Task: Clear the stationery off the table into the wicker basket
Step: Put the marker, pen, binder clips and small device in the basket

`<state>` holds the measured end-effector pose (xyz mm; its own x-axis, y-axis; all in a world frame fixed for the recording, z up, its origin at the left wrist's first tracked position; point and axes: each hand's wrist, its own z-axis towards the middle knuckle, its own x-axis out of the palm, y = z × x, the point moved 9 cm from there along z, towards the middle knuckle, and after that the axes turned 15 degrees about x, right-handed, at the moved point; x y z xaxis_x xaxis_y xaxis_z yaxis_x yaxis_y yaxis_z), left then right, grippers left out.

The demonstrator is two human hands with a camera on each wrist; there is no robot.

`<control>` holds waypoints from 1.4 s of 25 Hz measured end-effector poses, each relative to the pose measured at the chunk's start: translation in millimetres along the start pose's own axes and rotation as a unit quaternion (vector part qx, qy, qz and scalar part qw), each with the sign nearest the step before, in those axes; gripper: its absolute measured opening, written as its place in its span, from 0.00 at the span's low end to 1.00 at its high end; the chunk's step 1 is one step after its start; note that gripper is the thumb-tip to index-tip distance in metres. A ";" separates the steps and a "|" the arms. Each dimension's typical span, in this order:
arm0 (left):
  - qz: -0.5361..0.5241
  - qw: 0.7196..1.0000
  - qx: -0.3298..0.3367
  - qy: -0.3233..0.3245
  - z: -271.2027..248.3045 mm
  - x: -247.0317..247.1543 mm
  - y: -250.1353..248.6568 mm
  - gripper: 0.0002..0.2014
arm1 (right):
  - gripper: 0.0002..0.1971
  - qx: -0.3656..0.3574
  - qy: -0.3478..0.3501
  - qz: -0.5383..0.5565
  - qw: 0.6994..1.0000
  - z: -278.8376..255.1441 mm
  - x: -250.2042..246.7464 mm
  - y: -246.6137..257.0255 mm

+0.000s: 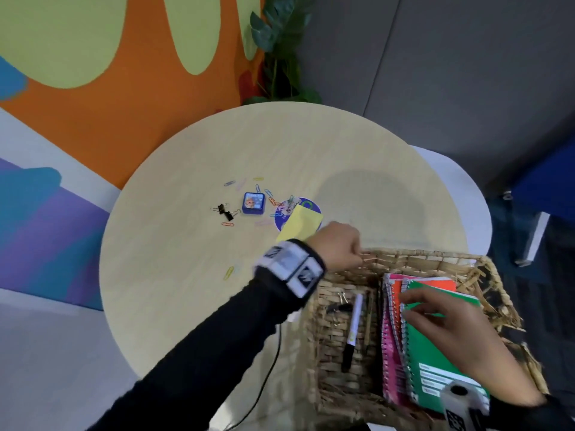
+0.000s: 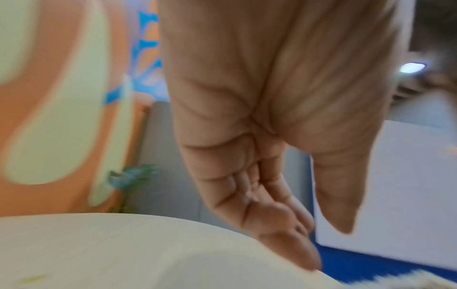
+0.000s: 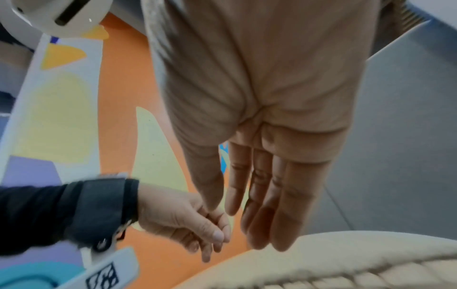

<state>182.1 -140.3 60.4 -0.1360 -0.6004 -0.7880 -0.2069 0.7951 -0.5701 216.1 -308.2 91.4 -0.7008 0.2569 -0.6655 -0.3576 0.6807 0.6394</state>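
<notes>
Wicker basket (image 1: 413,255), near right of table (image 1: 193,300).
Right grip (image 1: 448,331): straight fingers on green notebook (image 1: 435,353). Left grip (image 1: 337,248): loosely curled, empty, at basket rim.

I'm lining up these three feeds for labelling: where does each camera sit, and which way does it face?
Head: worn on the head, looking down at the round table and wicker basket; both forearms and hands show.
Left wrist: on the left wrist, looking along the left hand over the table edge toward the mural wall.
Right wrist: on the right wrist, looking along the right hand at the basket rim; the left hand shows too.
Shared: all three show the table; head and right wrist show both hands.
</notes>
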 end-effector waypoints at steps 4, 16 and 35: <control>-0.092 0.952 -0.109 -0.272 -91.7 -61.6 131.2 0.07 | 0.08 -0.034 0.009 0.096 0.995 25.7 13.4 85.3; 0.075 0.989 -0.096 -0.081 -81.2 -48.9 322.7 0.23 | 0.18 0.007 0.032 -0.231 0.972 223.8 185.4 216.4; -0.090 0.940 -0.130 -0.302 -145.4 -74.3 268.8 0.11 | 0.25 -0.034 0.090 -0.360 0.928 156.8 112.1 228.7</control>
<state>-4.3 105.6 -0.6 0.4818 -0.5023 -0.7180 -0.4152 0.5908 -0.6918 152.6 -16.2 102.7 -0.3549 -0.3703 -0.8584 -0.8069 0.5851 0.0812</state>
